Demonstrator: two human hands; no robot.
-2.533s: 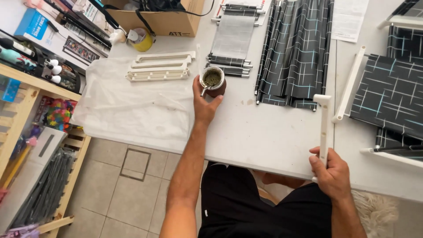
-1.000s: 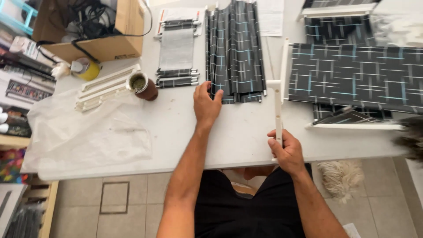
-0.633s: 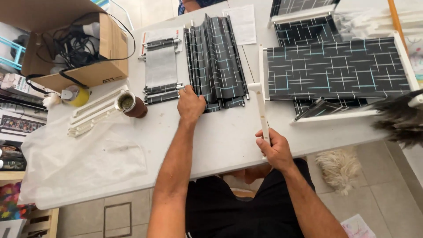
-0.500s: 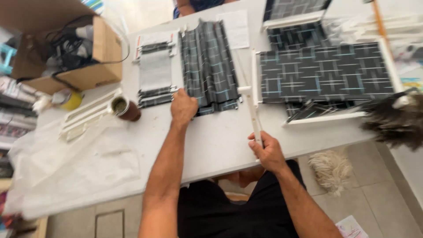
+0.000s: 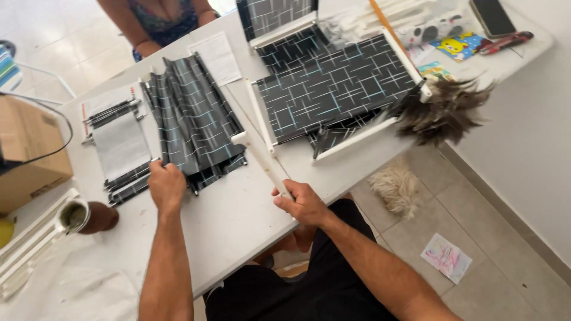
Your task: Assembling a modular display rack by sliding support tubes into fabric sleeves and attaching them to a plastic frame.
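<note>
My right hand (image 5: pixel 303 203) grips the near end of a white plastic bar (image 5: pixel 260 157) that lies slanted on the white table (image 5: pixel 238 220). My left hand (image 5: pixel 166 183) rests palm down on the near edge of a stack of black fabric panels with a pale line pattern (image 5: pixel 193 122). A brown cup with a metal rim (image 5: pixel 89 217) stands on the table to the left of that hand.
White-framed black patterned panels (image 5: pixel 324 83) lie at the right, with a feather duster (image 5: pixel 443 113) over the table edge. A smaller grey and black bundle (image 5: pixel 122 145) and a cardboard box (image 5: pixel 27 154) sit at the left. Another person (image 5: pixel 157 21) stands across the table.
My left hand let go of the brown cup and moved right onto the black panels. My view swung right. My right hand kept hold of the white bar.
</note>
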